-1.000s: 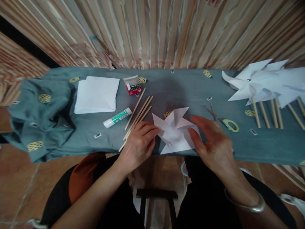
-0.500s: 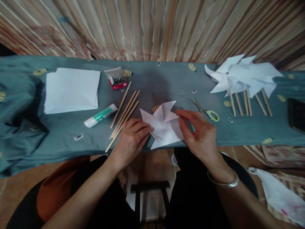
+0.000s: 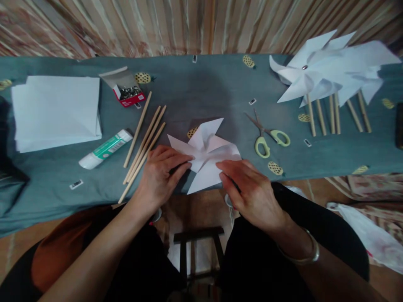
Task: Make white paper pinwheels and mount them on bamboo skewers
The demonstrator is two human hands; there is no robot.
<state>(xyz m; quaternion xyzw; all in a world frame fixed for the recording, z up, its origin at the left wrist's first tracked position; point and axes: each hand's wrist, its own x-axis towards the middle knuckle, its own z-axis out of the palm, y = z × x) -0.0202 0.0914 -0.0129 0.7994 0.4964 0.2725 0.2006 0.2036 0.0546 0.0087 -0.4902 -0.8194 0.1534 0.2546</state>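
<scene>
A white paper pinwheel (image 3: pixel 206 153) with curled blades lies at the front edge of the table, between my hands. My left hand (image 3: pixel 163 170) pinches it at its left side, near the middle. With thumb and index finger my right hand (image 3: pixel 248 186) grips its lower right edge; the fingertips partly cover the paper there. Wooden sticks (image 3: pixel 143 144) lie just left, one end close to my left hand. Scissors (image 3: pixel 263 133) with light green handles rest open beyond my right hand.
White paper sheets (image 3: pixel 58 111) are stacked at the left. A glue stick (image 3: pixel 106 149) lies near a red open box (image 3: pixel 129 94) of small metal fasteners. Finished pinwheels (image 3: pixel 327 71) on sticks overlap at the right. A pleated curtain (image 3: pixel 176 27) hangs behind the table (image 3: pixel 214 90).
My right hand has moved from the pinwheel's upper right tip to its lower right edge. The right blade now curls inward. The view has shifted, and the scissors show fully.
</scene>
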